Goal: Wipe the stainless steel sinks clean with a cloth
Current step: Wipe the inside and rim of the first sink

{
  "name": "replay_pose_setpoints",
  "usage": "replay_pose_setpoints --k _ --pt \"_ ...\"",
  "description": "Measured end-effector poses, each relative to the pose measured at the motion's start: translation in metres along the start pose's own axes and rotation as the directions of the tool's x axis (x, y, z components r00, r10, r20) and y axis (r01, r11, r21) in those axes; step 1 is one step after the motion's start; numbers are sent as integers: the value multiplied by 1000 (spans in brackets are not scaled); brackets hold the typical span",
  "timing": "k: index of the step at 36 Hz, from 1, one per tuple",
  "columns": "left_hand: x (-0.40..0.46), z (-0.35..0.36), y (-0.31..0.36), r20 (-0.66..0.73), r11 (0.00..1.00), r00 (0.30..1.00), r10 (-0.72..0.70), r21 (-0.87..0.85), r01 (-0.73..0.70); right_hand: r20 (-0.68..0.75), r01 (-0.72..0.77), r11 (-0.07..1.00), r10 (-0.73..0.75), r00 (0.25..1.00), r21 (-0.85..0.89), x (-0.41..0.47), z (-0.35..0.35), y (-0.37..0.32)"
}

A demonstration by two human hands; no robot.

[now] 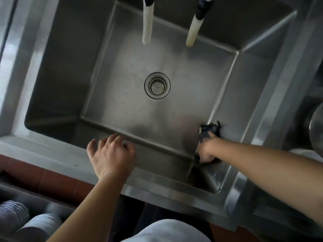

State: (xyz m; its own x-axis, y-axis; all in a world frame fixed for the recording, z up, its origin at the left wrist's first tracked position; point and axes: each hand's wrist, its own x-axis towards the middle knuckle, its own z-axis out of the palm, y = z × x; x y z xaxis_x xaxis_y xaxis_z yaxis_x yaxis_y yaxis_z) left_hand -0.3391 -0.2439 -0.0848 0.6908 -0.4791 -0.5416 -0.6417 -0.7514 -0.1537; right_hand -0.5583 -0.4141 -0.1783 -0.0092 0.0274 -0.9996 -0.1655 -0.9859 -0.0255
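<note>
A deep stainless steel sink fills the view, with a round drain strainer in the middle of its floor. My right hand reaches down into the near right corner, shut on a dark cloth pressed against the right wall where it meets the floor. My left hand hovers over the sink's front wall near the rim, fingers loosely curled and apart, holding nothing.
Two white hose spouts hang over the back of the basin. The sink's front rim runs along the bottom left. Stacked plates sit low at the left. A metal bowl shows at the right edge.
</note>
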Motion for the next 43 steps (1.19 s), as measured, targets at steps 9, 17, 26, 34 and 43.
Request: replay_pose_setpoints --k 9,17,26,34,43 --pt "0 4 -2 -45 999 999 30 20 -29 -34 63 987 -59 998 148 -51 -13 36" --pt "1 -3 -4 40 992 996 75 103 -79 -255 -366 914 402 880 177 -115 -19 147" --pt "1 -11 -17 228 949 944 237 156 -276 -286 -516 848 527 800 118 -141 -9 108" --pt "-1 -23 -29 250 925 899 359 33 -379 -268 -309 841 454 850 444 -145 25 9" --pt "-21 -24 -76 -121 793 816 565 -194 -577 -192 96 207 514 836 974 -160 37 -131"
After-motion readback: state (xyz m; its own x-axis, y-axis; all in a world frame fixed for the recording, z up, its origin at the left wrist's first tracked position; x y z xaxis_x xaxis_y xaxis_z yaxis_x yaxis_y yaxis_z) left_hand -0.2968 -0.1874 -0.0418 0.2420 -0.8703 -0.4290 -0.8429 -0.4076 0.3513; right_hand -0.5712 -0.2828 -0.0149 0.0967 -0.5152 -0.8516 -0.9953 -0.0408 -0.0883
